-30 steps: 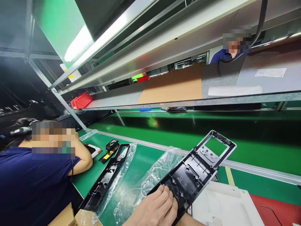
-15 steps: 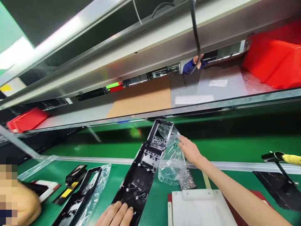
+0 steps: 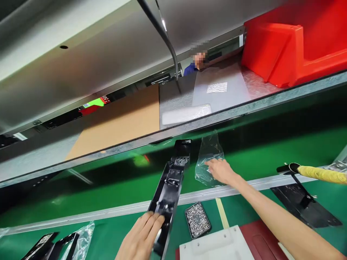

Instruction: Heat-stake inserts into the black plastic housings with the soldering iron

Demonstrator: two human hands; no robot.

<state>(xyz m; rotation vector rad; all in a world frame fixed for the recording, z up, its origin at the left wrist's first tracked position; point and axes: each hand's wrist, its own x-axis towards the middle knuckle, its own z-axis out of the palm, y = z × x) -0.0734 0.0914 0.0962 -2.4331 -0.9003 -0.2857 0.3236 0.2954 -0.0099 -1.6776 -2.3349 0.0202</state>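
Note:
My left hand point(image 3: 143, 233) is closed on the edge of a long black plastic housing point(image 3: 169, 189), holding it tilted with its far end up under the shelf. Ribs and small posts show inside the housing. Off to the right, my right hand point(image 3: 221, 170) pinches a clear plastic bag point(image 3: 210, 155), which hangs apart from the housing. Below them on the green bench lies a black tray of small metal screws point(image 3: 197, 219). Another black housing point(image 3: 65, 245), partly in clear plastic, lies at the lower left.
A metal shelf point(image 3: 121, 143) crosses above the bench, bearing cardboard point(image 3: 121, 122) and a red bin point(image 3: 287, 54). A white fixture point(image 3: 217, 245) on a dark red base stands at the front. A yellow-wrapped handle tool point(image 3: 322, 174) sits in a holder at right. A person point(image 3: 196, 63) is beyond the shelf.
The plastic bag has come away from the housing's far end and moved right with my right hand. The housing has turned somewhat on edge in my left hand. The view has swung right.

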